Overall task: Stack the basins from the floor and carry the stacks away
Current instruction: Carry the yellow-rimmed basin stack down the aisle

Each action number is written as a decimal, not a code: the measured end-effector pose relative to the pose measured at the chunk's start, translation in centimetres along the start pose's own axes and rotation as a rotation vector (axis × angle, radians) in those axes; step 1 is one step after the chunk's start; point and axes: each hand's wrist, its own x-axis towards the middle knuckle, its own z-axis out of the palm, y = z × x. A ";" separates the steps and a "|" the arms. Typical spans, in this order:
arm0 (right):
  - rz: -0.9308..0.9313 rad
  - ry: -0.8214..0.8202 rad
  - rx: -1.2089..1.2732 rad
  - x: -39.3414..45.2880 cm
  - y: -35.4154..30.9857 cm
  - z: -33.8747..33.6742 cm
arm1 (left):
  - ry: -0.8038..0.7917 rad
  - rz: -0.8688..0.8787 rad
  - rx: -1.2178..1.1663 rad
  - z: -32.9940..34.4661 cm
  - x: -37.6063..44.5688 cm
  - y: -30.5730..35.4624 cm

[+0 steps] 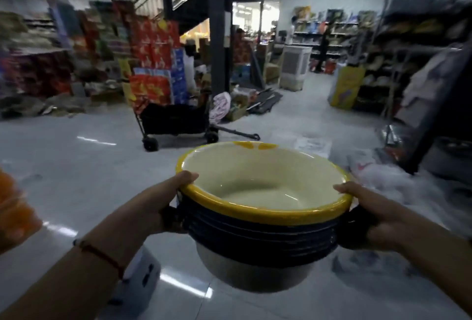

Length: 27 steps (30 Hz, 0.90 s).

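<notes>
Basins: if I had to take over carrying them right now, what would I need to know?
Left hand grips the left rim of the stack of basins; right hand grips the right rim.
The stack is lifted off the floor, with the yellow-rimmed basin on top.
Done: this stack is built and picked up.
Left: carry it away and set it down. A black cart stands ahead on the aisle.

No legible text, label, brand or number anywhere. Printing on red cartons and yellow display box too blurred to read. Nothing written on stacked basins.
</notes>
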 end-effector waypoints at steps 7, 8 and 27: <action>-0.194 0.292 0.238 -11.0 5.8 -2.4 | -0.369 0.031 0.197 3.9 -2.0 3.4; -0.199 0.338 0.279 -12.6 7.2 -2.4 | -0.409 0.039 0.230 4.4 -2.4 3.7; -0.410 0.871 0.920 -40.0 35.6 -9.1 | -1.090 -0.038 0.628 21.8 -20.6 -12.2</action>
